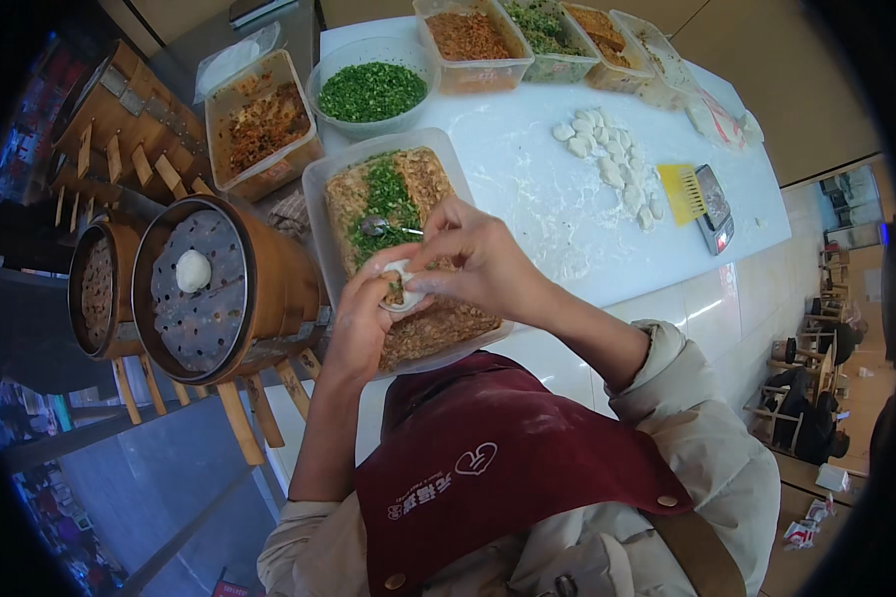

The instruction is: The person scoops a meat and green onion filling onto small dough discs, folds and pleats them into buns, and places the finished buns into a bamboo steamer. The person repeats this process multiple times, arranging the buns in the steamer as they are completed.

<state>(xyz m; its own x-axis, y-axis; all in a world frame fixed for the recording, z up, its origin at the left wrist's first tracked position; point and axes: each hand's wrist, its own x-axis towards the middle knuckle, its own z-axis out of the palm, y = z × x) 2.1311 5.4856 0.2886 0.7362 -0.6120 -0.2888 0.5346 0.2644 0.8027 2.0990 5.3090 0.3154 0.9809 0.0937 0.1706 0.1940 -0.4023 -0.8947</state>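
Note:
A round dough wrapper [402,300] with meat and green filling sits in my left hand [362,313], whose fingers curl around it. At its rim, my right hand [467,261] pinches the dough between thumb and fingers. Both hands are over a large plastic tub [315,205] of ground filling with a band of chopped greens [385,186]. A metal spoon [377,225] lies on those greens, its handle end near my right fingers. To the left, one white bun [193,271] rests on the perforated liner [175,328] of a bamboo steamer [280,280].
Small dough pieces [612,153] lie on the floured white board [508,172]. Beyond them are a yellow scraper [679,195] and a digital scale [715,213]. A bowl of chopped greens [373,91] and several filling tubs [470,41] line the back. More steamers [131,112] stand left, handles sticking out.

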